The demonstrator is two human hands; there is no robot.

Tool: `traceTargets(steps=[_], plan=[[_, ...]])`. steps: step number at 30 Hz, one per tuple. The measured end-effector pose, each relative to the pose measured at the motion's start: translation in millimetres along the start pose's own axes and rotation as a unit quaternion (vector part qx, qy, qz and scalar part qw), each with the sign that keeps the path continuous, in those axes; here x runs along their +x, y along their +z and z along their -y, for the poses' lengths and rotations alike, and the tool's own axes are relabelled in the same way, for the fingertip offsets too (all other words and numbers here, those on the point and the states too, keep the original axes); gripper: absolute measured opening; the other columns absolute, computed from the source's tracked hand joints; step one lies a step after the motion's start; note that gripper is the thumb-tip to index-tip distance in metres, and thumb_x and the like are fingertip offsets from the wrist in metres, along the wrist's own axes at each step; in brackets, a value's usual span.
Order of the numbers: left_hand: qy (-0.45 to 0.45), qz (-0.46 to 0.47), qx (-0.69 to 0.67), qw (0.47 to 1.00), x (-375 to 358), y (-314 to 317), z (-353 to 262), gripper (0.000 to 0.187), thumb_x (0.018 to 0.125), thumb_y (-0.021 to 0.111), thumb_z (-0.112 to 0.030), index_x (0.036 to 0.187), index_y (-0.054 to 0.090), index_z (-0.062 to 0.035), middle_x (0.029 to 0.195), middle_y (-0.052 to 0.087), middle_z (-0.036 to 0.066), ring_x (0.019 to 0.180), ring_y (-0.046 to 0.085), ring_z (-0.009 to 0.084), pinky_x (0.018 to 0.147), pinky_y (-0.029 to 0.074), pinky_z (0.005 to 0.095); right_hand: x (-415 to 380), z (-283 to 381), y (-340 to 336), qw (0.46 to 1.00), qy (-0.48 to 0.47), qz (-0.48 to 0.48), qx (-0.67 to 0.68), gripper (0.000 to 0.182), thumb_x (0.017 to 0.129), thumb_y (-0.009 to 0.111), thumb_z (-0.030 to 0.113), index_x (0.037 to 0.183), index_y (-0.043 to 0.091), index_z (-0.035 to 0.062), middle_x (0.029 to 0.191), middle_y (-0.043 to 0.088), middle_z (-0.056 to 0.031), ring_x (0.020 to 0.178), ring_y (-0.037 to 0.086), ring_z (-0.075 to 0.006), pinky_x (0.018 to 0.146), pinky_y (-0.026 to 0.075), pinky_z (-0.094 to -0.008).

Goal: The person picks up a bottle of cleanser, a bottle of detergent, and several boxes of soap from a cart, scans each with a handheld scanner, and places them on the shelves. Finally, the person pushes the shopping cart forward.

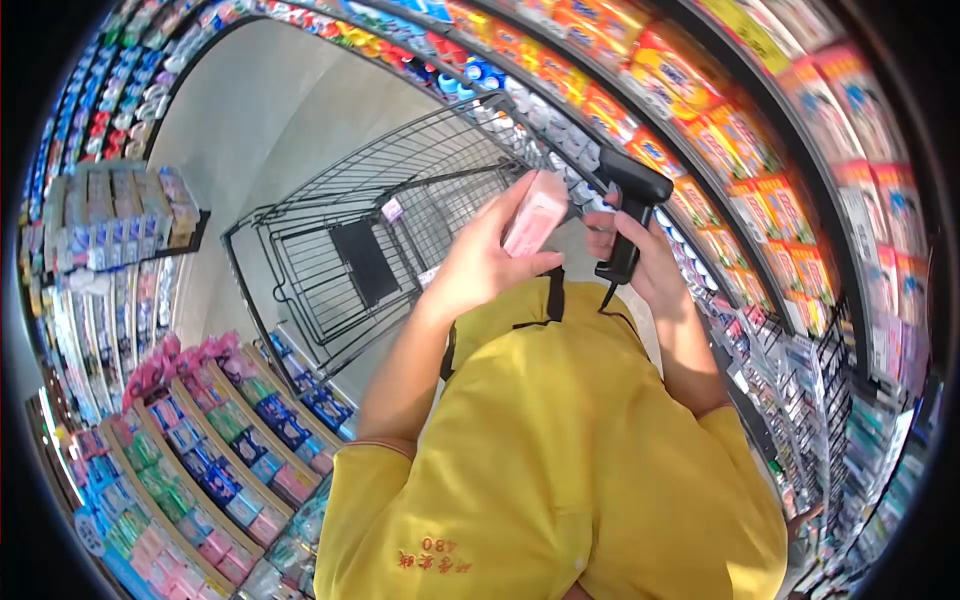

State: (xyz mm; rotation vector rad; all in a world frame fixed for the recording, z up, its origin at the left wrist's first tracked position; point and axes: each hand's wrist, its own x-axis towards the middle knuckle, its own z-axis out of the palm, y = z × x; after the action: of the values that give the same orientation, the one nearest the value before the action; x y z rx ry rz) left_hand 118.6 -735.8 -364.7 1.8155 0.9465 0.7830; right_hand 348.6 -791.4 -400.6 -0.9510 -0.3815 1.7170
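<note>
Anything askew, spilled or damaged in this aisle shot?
Nothing stands out. The left hand holds a pink box with no damage I can make out; the right hand holds a black scanner. The cart stands upright; no spill shows on the visible floor. Curved shelves look like lens distortion.

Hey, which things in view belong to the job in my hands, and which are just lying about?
Job in hand:
pink box, in the left hand
black handheld scanner, in the right hand
wire cart, probably

Just about:
orange packs, upper right
pink, blue and green packs, lower left
</note>
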Motion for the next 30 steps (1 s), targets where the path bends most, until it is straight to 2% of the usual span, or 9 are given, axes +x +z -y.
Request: traceTargets(steps=[3,12,15,17,19,21,26,29,30], plan=[[-0.012,0.029,0.214,0.976,9,10,-35,0.080,0.063,0.085,-0.024,0.129,0.046,0.0006,0.108,0.058,0.013,0.099,0.058,0.0338,0.082,0.048,0.0403,-10,17,5,0.998,-0.014,0.014,0.060,0.032,0.092,0.062,0.022,0.116,0.050,0.0053,0.113,0.061,-0.0200,0.097,0.066,-0.0274,0.078,0.057,-0.0378],[0.120,-0.006,0.347,0.930,17,27,-57,0.070,0.052,0.086,-0.025,0.111,0.053,-0.0066,0.112,0.054,0.011,0.102,0.053,0.0303,0.083,0.040,0.0414,-19,22,14,0.989,-0.114,-0.037,-0.083,0.046,0.074,0.078,0.006,0.112,0.053,0.0046,0.098,0.062,-0.0043,0.090,0.061,-0.0119,0.080,0.051,-0.0288],[0.141,-0.023,0.273,0.951,13,22,-56,0.070,0.059,0.085,-0.021,0.117,0.049,-0.0055,0.118,0.053,0.012,0.106,0.052,0.0287,0.088,0.042,0.0410,-23,32,18,0.986,-0.143,-0.019,-0.085,0.046,0.074,0.078,0.006,0.112,0.053,0.0044,0.098,0.062,-0.0039,0.088,0.061,-0.0114,0.079,0.051,-0.0280],[0.006,-0.136,-0.130,0.982,4,23,-48,0.069,0.069,0.082,-0.017,0.124,0.043,-0.0038,0.125,0.050,0.015,0.111,0.050,0.0260,0.096,0.042,0.0398,-25,44,21,0.984,-0.155,-0.012,-0.082,0.046,0.074,0.078,0.006,0.113,0.053,0.0046,0.097,0.062,-0.0036,0.088,0.060,-0.0109,0.079,0.050,-0.0274],[-0.050,-0.136,-0.241,0.960,2,13,-49,0.069,0.081,0.073,-0.022,0.135,0.034,-0.0021,0.134,0.045,0.017,0.119,0.048,0.0258,0.097,0.045,0.0419,-26,53,24,0.984,-0.153,0.029,-0.091,0.045,0.074,0.078,0.007,0.113,0.054,0.0051,0.097,0.062,-0.0028,0.088,0.060,-0.0105,0.080,0.049,-0.0270],[-0.113,0.091,-0.536,0.832,-1,0,-43,0.072,0.088,0.063,-0.029,0.143,0.025,-0.0008,0.141,0.037,0.021,0.126,0.044,0.0313,0.097,0.045,0.0488,-22,54,27,0.977,-0.157,0.053,-0.132,0.045,0.075,0.077,0.008,0.113,0.054,0.0049,0.098,0.061,-0.0026,0.089,0.059,-0.0103,0.080,0.049,-0.0271],[-0.172,0.082,-0.654,0.732,5,5,-42,0.067,0.087,0.055,-0.026,0.143,0.029,-0.0012,0.142,0.039,0.016,0.125,0.046,0.0372,0.092,0.047,0.0592,-20,58,50,0.948,-0.231,0.033,-0.215,0.042,0.077,0.076,0.011,0.114,0.058,0.0027,0.104,0.063,-0.0031,0.093,0.058,-0.0099,0.082,0.048,-0.0270],[-0.138,0.003,-0.631,0.763,8,-6,-53,0.067,0.085,0.054,-0.024,0.143,0.029,-0.0019,0.142,0.040,0.017,0.124,0.047,0.0383,0.092,0.047,0.0595,-25,69,44,0.941,-0.236,-0.029,-0.241,0.037,0.077,0.076,0.006,0.110,0.060,0.0017,0.103,0.064,-0.0041,0.094,0.059,-0.0102,0.083,0.049,-0.0270],[-0.134,0.001,-0.632,0.763,8,-11,-55,0.067,0.085,0.054,-0.024,0.143,0.029,-0.0019,0.142,0.040,0.017,0.124,0.047,0.0383,0.092,0.047,0.0595,-24,73,40,0.897,-0.327,0.028,-0.296,0.021,0.085,0.066,0.007,0.104,0.062,-0.0002,0.086,0.064,-0.0032,0.079,0.059,-0.0105,0.071,0.047,-0.0246]])
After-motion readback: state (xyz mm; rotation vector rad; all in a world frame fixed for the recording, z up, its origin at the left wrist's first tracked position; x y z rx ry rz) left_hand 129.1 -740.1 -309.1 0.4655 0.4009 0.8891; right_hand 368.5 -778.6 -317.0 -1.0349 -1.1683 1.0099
